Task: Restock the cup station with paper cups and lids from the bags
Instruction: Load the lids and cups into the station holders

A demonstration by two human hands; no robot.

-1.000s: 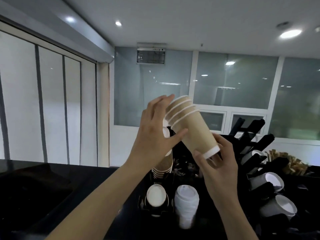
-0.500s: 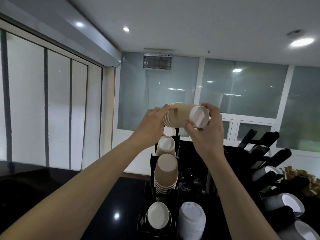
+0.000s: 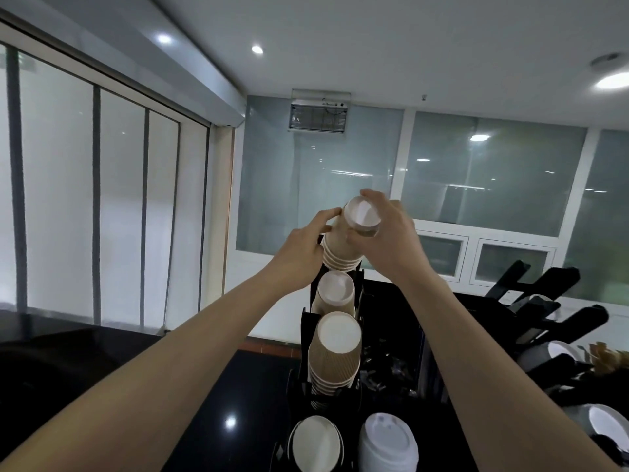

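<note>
Brown paper, thin and light, likely crushing under a hard squeeze: stack of cups (image 3: pixel 343 240) being held upside down at the top slot of the black rack (image 3: pixel 357 277). Left hand (image 3: pixel 299 248) steadying the rim end, fingers curled against it; right hand (image 3: pixel 384 233) wrapping fingers round the base end. Probably best gripping gently near the stiffer rolled rims, not the soft walls.

cup stack (image 3: pixel 343 245) tipped base-up, lowered (into rack (image 3: pixel 358 277))
</note>
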